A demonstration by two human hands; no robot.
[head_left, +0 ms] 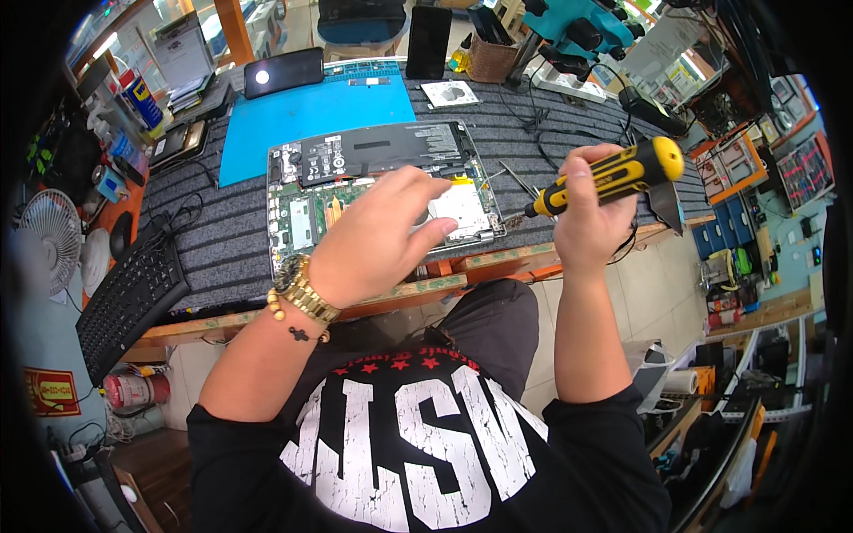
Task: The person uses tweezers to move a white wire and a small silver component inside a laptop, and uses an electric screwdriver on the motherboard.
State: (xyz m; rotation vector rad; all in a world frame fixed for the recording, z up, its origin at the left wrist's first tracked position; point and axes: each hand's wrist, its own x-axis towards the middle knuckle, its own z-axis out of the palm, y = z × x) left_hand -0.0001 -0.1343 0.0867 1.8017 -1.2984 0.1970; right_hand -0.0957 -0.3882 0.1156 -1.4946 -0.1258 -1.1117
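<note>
An opened laptop (293,191) lies on the ribbed grey mat, its insides facing up. A black battery (373,151) spans its far half, and a green circuit board shows at its left. My left hand (382,231) is over the near middle of the laptop, thumb and forefinger apart, beside a silvery-white part (462,209) in the right corner. Whether the fingertips touch it I cannot tell. To the right, my right hand (591,213) grips a yellow and black screwdriver (613,175). Its tip points left, close to small dark bits (514,220), perhaps screws, by the laptop's corner.
A blue work mat (284,115) lies behind the laptop, with a phone (284,73) at its far edge. Back right stands a teal microscope (577,31); a pale metal plate (449,94) lies nearer. A black keyboard (133,293) and a fan (51,233) are left.
</note>
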